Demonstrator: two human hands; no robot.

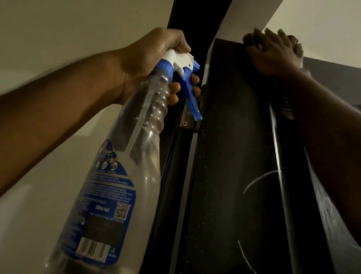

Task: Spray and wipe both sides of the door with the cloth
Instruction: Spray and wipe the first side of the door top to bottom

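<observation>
My left hand [149, 60] grips the neck of a clear spray bottle [120, 174] with a white and blue trigger head. Its fingers are curled by the blue trigger, and the nozzle points at the hinge side of the dark door [229, 169]. Fine droplets speckle the door's face near that edge. My right hand [274, 54] is raised to the door's top left corner and lies blurred over the top edge. A dark patch by its fingertips may be the cloth. I cannot tell whether the hand holds it.
The black door frame [196, 8] runs up just left of the door, with a metal hinge [188, 119] behind the trigger. A pale wall [64, 9] fills the left side. Curved light lines and a raised strip mark the door's face.
</observation>
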